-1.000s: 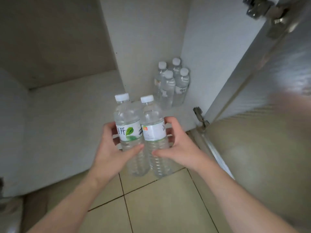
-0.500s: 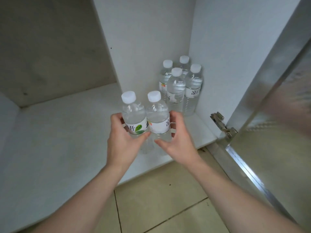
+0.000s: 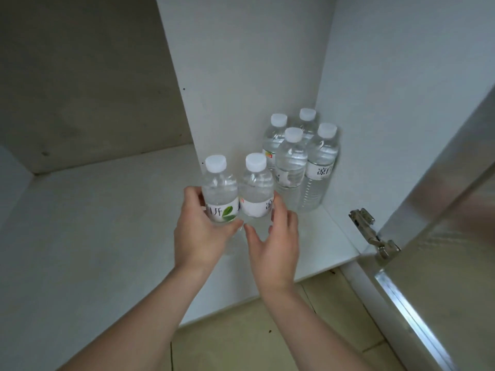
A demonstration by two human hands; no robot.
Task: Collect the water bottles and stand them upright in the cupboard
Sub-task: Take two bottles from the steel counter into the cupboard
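Note:
Two clear water bottles with white caps stand side by side and upright, just above or on the white cupboard floor (image 3: 107, 223). My left hand (image 3: 199, 236) wraps the left bottle (image 3: 219, 188), which has a green leaf label. My right hand (image 3: 276, 247) cups the right bottle (image 3: 256, 186) from its right side, thumb in front. The bottles' bases are hidden behind my hands. Several more bottles (image 3: 292, 162) stand upright in a tight cluster in the back right corner, just behind the pair.
A white back panel (image 3: 241, 76) and a right side wall enclose the corner. The cupboard door (image 3: 442, 236) is swung open at right, with a metal hinge (image 3: 372, 231) at the shelf's front corner. Beige tiled floor (image 3: 241, 344) lies below the shelf edge.
Both hands have carried the two bottles from above the tiled floor forward into the cupboard, closer to the cluster in the corner. The view has moved nearer too.

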